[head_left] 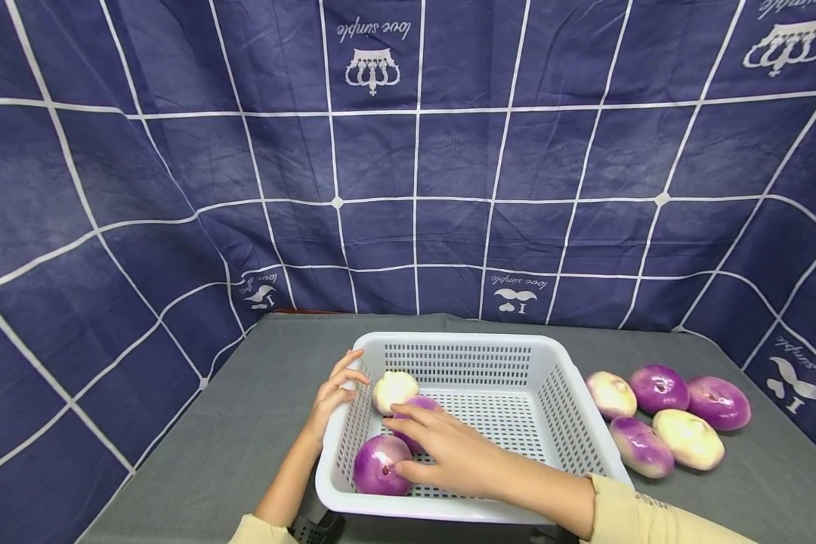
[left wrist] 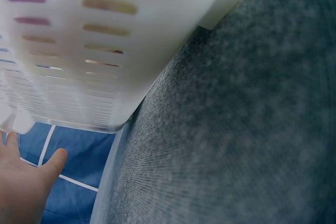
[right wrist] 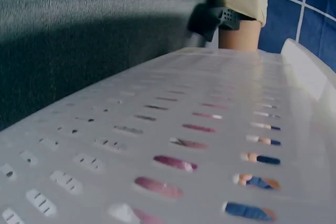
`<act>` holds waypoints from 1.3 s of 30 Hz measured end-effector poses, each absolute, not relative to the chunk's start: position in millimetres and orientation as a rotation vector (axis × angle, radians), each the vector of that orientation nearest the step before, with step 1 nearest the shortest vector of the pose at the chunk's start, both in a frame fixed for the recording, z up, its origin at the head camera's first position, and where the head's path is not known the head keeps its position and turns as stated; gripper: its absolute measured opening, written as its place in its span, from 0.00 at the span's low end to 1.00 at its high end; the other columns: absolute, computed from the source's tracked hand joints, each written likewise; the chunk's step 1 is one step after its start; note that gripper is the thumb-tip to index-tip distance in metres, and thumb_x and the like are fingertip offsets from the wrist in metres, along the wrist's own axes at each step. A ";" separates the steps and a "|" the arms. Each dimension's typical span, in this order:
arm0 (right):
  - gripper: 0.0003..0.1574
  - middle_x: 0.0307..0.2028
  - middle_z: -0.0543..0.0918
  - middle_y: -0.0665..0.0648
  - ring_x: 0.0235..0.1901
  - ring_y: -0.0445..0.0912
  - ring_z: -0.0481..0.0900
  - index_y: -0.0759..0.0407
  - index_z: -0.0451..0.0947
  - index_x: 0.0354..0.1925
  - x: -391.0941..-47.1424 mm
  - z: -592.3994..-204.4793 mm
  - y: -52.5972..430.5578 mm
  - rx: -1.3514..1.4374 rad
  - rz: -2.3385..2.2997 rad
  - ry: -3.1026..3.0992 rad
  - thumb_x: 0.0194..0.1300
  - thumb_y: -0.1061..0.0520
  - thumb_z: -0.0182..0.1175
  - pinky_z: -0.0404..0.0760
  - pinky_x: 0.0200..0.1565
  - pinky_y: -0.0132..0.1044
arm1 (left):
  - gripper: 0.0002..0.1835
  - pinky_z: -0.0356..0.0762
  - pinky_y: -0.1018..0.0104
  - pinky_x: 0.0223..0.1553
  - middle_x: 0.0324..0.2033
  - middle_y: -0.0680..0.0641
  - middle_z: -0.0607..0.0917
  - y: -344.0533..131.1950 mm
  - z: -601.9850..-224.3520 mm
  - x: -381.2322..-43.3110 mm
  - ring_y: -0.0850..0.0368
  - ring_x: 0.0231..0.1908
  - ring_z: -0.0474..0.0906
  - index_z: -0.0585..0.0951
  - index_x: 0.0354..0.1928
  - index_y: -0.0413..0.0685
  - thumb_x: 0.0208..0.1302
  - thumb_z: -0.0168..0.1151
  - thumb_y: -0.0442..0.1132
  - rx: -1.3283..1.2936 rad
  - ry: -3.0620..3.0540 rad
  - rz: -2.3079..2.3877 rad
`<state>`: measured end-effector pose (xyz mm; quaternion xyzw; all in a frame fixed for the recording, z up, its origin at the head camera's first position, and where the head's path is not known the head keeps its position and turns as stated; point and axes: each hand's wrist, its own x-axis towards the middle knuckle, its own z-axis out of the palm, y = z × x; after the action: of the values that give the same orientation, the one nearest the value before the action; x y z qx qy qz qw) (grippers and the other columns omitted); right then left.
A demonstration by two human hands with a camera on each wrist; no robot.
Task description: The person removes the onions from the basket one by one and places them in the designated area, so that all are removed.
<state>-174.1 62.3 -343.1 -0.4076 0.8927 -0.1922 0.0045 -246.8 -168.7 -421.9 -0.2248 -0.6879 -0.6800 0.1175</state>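
At the left rim of a white basket point(head_left: 462, 511), the left hand point(head_left: 333, 393) rests, fingers spread. Inside, toward that end, lie a pale onion point(head_left: 396, 392) and two purple onions point(head_left: 381, 465); over these the right hand point(head_left: 449, 453) hangs wide, contact unclear. Farther right, five more onions point(head_left: 659, 390) cluster on grey cloth point(head_left: 775, 483).

basket point(head_left: 449, 509): pale grey plastic by its look, smooth, with a soft, low sheen
purple bulbs point(head_left: 382, 453): smooth skin, glossy, with bright highlights
pale bulbs point(head_left: 688, 438): smooth skin, waxy-looking, lightly glossy
table cover point(head_left: 272, 378): grey cloth, matt, finely ribbed, rough-looking
backdrop point(head_left: 381, 162): blue printed cloth, creased, matt
sleeves point(head_left: 653, 517): cream cloth, matt, softly folded
wrist device point(right wrist: 203, 22): black, plastic by its look, matt, perforated
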 end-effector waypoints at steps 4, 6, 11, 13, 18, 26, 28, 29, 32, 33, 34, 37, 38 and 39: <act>0.33 0.65 0.64 0.51 0.64 0.48 0.63 0.46 0.64 0.62 -176.6 -346.0 59.1 -1.308 -0.550 2.786 0.60 0.39 0.51 0.62 0.62 0.53 | 0.15 0.35 0.43 0.65 0.64 0.43 0.60 -168.7 -420.7 -246.6 0.45 0.70 0.34 0.70 0.35 0.21 0.47 0.41 0.28 -0.641 -2.029 -1.989; 0.33 0.65 0.64 0.52 0.64 0.48 0.63 0.45 0.64 0.62 -177.9 -347.6 57.3 -1.310 -0.537 2.783 0.60 0.38 0.51 0.65 0.60 0.53 | 0.15 0.37 0.47 0.66 0.64 0.44 0.60 -168.7 -419.9 -246.3 0.46 0.70 0.34 0.70 0.35 0.21 0.47 0.41 0.28 -0.629 -2.037 -1.988; 0.34 0.65 0.63 0.53 0.63 0.49 0.64 0.45 0.63 0.62 -180.9 -351.8 52.7 -1.285 -0.537 2.751 0.60 0.39 0.51 0.69 0.57 0.51 | 0.15 0.41 0.59 0.66 0.64 0.45 0.61 -169.1 -419.8 -245.2 0.47 0.70 0.35 0.70 0.36 0.22 0.47 0.41 0.28 -0.631 -2.036 -1.984; 0.34 0.65 0.63 0.54 0.63 0.50 0.64 0.46 0.64 0.62 -181.9 -353.1 51.0 -1.275 -0.540 2.737 0.59 0.39 0.52 0.69 0.57 0.51 | 0.15 0.40 0.57 0.66 0.64 0.45 0.61 -169.1 -419.7 -244.6 0.48 0.70 0.35 0.71 0.35 0.22 0.47 0.41 0.28 -0.632 -2.033 -1.983; 0.35 0.66 0.63 0.55 0.63 0.51 0.65 0.48 0.64 0.62 -182.7 -354.7 46.5 -1.269 -0.529 2.726 0.59 0.40 0.53 0.69 0.56 0.52 | 0.15 0.40 0.54 0.66 0.65 0.42 0.60 -169.6 -419.5 -242.9 0.55 0.70 0.37 0.71 0.35 0.24 0.47 0.41 0.28 -0.613 -2.041 -1.984; 0.35 0.65 0.64 0.54 0.62 0.51 0.66 0.46 0.64 0.62 -180.3 -360.2 42.2 -1.319 -0.449 2.750 0.57 0.41 0.55 0.71 0.56 0.49 | 0.14 0.42 0.60 0.66 0.65 0.42 0.60 -169.3 -420.2 -241.9 0.59 0.69 0.39 0.71 0.35 0.23 0.48 0.42 0.28 -0.638 -2.024 -1.990; 0.35 0.65 0.64 0.54 0.62 0.51 0.66 0.45 0.64 0.62 -180.7 -361.5 42.1 -1.300 -0.453 2.740 0.57 0.41 0.56 0.71 0.56 0.49 | 0.14 0.39 0.53 0.66 0.65 0.43 0.60 -168.8 -420.1 -242.3 0.58 0.70 0.38 0.71 0.35 0.24 0.49 0.42 0.28 -0.643 -2.025 -1.995; 0.35 0.65 0.63 0.53 0.62 0.51 0.66 0.45 0.64 0.62 -181.1 -362.0 42.0 -1.290 -0.459 2.736 0.57 0.41 0.56 0.71 0.56 0.49 | 0.14 0.39 0.51 0.66 0.65 0.43 0.60 -168.6 -419.9 -242.6 0.57 0.70 0.38 0.72 0.35 0.24 0.49 0.42 0.28 -0.640 -2.024 -1.998; 0.36 0.65 0.63 0.53 0.62 0.52 0.66 0.45 0.63 0.63 -182.3 -363.1 41.6 -1.277 -0.469 2.719 0.57 0.41 0.56 0.71 0.56 0.49 | 0.14 0.37 0.47 0.66 0.65 0.44 0.60 -168.6 -419.6 -243.2 0.53 0.70 0.36 0.72 0.35 0.25 0.49 0.42 0.28 -0.629 -2.023 -2.002; 0.36 0.65 0.63 0.53 0.62 0.51 0.66 0.45 0.63 0.62 -182.5 -363.3 41.4 -1.281 -0.470 2.717 0.57 0.41 0.56 0.71 0.56 0.49 | 0.14 0.36 0.46 0.66 0.65 0.44 0.60 -168.8 -419.6 -243.5 0.51 0.70 0.35 0.72 0.35 0.24 0.49 0.42 0.28 -0.631 -2.022 -2.000; 0.36 0.65 0.63 0.54 0.62 0.51 0.66 0.46 0.63 0.62 -182.7 -363.6 41.3 -1.290 -0.471 2.713 0.57 0.41 0.56 0.71 0.56 0.48 | 0.14 0.36 0.46 0.66 0.64 0.45 0.61 -168.9 -419.7 -243.7 0.50 0.70 0.35 0.72 0.35 0.24 0.48 0.42 0.28 -0.628 -2.022 -1.998; 0.36 0.65 0.62 0.55 0.62 0.52 0.66 0.46 0.63 0.63 -182.8 -364.3 41.0 -1.318 -0.475 2.694 0.56 0.42 0.56 0.71 0.56 0.49 | 0.14 0.35 0.42 0.65 0.64 0.47 0.62 -169.2 -420.5 -244.5 0.46 0.70 0.34 0.71 0.35 0.22 0.48 0.42 0.28 -0.638 -2.020 -1.998; 0.36 0.66 0.62 0.56 0.62 0.52 0.65 0.46 0.63 0.63 -182.9 -364.7 41.1 -1.332 -0.473 2.687 0.56 0.42 0.57 0.71 0.56 0.48 | 0.14 0.35 0.40 0.64 0.64 0.47 0.62 -169.2 -421.0 -244.8 0.45 0.70 0.34 0.71 0.35 0.22 0.48 0.42 0.28 -0.646 -2.016 -2.003; 0.36 0.66 0.62 0.56 0.63 0.52 0.65 0.46 0.63 0.63 -182.9 -365.1 41.1 -1.343 -0.474 2.677 0.56 0.42 0.57 0.71 0.56 0.48 | 0.14 0.35 0.40 0.64 0.64 0.48 0.62 -169.2 -421.3 -244.9 0.45 0.70 0.33 0.71 0.35 0.22 0.48 0.42 0.28 -0.650 -2.015 -2.005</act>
<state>-182.9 41.1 -365.1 -0.4422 0.8816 -0.1560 0.0546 -244.9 -169.2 -421.3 -0.2214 -0.6866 -0.6833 0.1126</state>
